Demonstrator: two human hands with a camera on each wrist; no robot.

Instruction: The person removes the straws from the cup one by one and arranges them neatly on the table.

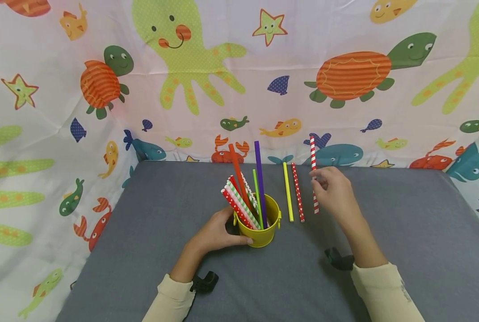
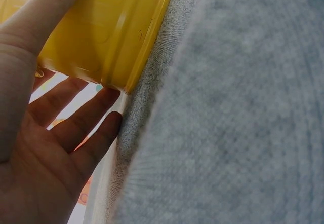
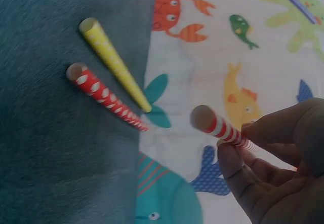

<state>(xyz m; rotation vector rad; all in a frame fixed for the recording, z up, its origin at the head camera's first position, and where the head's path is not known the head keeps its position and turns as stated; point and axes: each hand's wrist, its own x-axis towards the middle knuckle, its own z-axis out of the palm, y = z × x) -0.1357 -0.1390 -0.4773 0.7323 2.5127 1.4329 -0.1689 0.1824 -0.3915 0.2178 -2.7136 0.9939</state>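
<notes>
In the head view, my left hand (image 1: 217, 232) holds a small yellow metal bucket (image 1: 262, 238) from its left side. The left wrist view shows the thumb on one side of the bucket wall (image 2: 101, 31) and the fingers on the other. Several paper straws, striped and dotted, lean in the bucket along with a purple straw (image 1: 260, 179), an orange straw (image 1: 237, 167) and a green straw (image 1: 257, 190). My right hand (image 1: 336, 192) pinches a red-and-white striped paper straw (image 1: 313, 154) between thumb and fingertips; in the right wrist view the straw (image 3: 217, 126) appears end-on.
Right of the bucket, a yellow dotted straw (image 1: 288, 192) and a red straw with white dots (image 1: 297, 192) lie side by side on the grey tabletop (image 1: 175, 197). A curtain (image 1: 231, 58) printed with sea animals stands behind the table and along its sides.
</notes>
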